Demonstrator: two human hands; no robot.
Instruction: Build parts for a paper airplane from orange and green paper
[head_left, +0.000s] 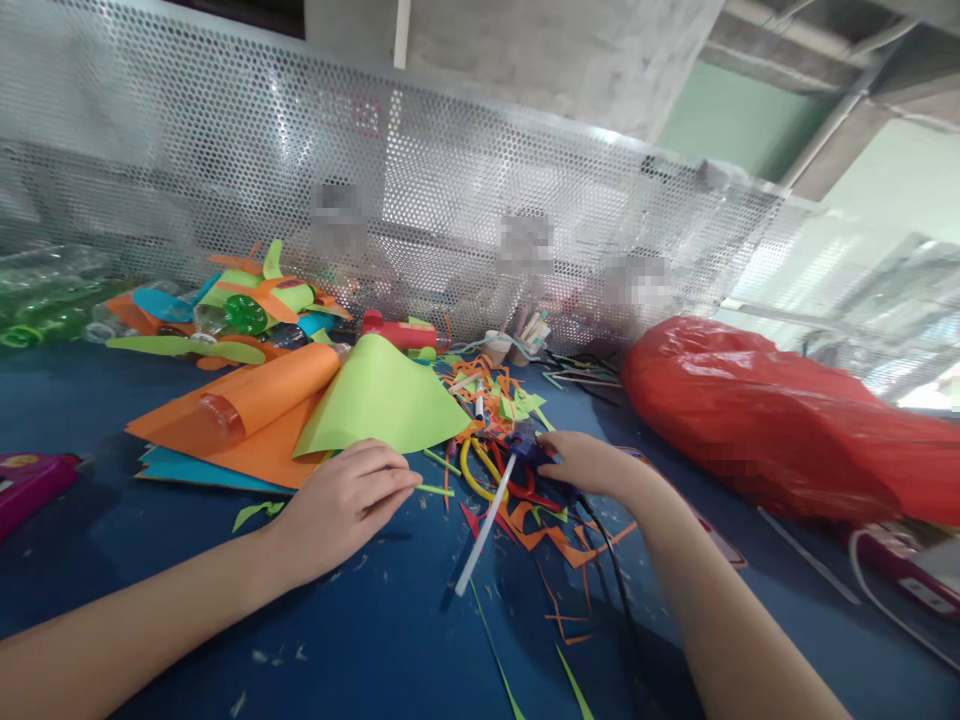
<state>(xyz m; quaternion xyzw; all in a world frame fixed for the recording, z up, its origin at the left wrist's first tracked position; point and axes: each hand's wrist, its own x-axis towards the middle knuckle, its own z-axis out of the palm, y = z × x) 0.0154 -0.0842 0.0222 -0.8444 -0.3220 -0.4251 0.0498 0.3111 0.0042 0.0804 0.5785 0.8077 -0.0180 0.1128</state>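
My left hand (346, 503) rests on the blue table (360, 640), fingers loosely curled beside the edge of a curled green paper sheet (382, 400). It holds nothing that I can see. My right hand (589, 465) is closed round a dark blue glue gun (527, 440) with a white glue stick (484, 528) sticking out toward me and a black cord (611, 560) running back along my arm. Orange sheets (247, 420) lie under the green one, with a clear plastic bottle (217, 412) rolled in orange paper.
Paper scraps, yellow-handled scissors (480, 470) and a marker litter the middle. A paper-and-bottle craft (247, 305) stands at the back left. A red plastic bag (780, 420) fills the right. A perforated metal screen (450, 200) walls the far edge. A pink box (30, 480) sits left.
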